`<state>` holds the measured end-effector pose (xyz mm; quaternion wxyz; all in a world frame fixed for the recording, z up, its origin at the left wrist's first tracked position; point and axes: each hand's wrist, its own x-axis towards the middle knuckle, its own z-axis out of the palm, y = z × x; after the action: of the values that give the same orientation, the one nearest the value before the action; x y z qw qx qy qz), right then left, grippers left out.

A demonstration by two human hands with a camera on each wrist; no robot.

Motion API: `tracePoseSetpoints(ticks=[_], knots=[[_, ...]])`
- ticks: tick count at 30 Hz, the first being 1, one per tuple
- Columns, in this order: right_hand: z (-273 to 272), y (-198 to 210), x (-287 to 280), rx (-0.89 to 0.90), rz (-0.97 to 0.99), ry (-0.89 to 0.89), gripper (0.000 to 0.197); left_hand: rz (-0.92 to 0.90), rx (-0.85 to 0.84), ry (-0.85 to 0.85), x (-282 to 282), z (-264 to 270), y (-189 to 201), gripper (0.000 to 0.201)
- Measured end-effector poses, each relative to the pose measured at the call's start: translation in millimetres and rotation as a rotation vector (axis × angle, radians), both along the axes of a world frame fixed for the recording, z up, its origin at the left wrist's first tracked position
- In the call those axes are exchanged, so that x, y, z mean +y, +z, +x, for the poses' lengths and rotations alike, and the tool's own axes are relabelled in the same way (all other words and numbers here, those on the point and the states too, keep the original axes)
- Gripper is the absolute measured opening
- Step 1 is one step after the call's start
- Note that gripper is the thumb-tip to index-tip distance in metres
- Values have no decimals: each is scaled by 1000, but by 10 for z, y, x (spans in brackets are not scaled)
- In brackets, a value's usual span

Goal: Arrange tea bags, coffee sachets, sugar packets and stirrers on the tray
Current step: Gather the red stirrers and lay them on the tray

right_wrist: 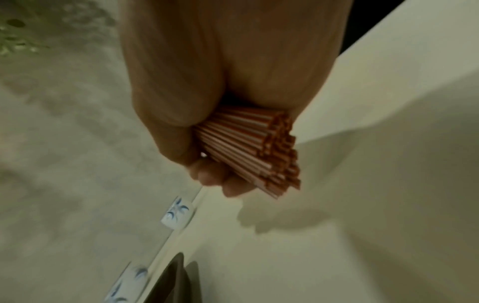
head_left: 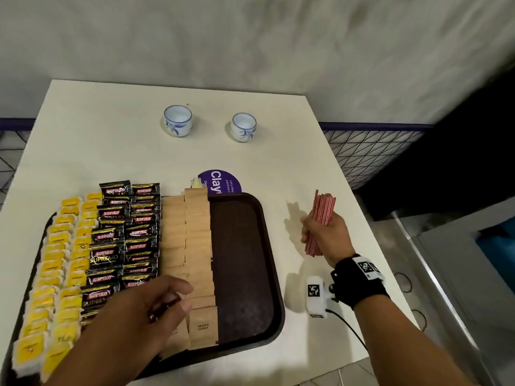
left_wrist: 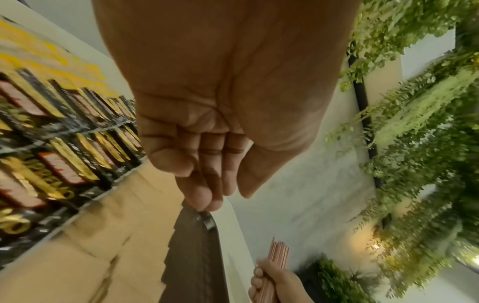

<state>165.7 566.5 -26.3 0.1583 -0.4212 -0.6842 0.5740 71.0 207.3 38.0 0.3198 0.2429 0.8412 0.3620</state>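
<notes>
A dark brown rectangular plastic tray [head_left: 250, 274] lies at the near left of a white square table [head_left: 111, 140]. Its left part is packed with rows: yellow tea bags [head_left: 55, 274] on the far left, black Kopiko coffee sachets [head_left: 125, 235] beside them, then tan paper brown-sugar packets [head_left: 192, 246]; the right strip of the tray is bare. The left hand [head_left: 150, 310] hovers over the near end of the sugar rows, fingers loosely curled and holding nothing. To the right of the tray, above the table, the right hand [head_left: 326, 232] is clamped round a bundle of thin red-and-white striped stirrers [head_left: 320, 218], held roughly upright. Two white-and-blue ceramic cups [head_left: 178, 119] stand well apart at the far side, and a round purple sticker [head_left: 220, 182] peeks out behind the tray's far rim.
</notes>
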Motion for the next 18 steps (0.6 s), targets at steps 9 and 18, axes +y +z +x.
tracePoseSetpoints(ticks=[9,18], knots=[[46,-212,-61,142,35,108,22,142,271,-412,1152,-95,200,29],[-87,-202,-77,254,-16,279,24,221,535,-654,2442,-156,-72,54]])
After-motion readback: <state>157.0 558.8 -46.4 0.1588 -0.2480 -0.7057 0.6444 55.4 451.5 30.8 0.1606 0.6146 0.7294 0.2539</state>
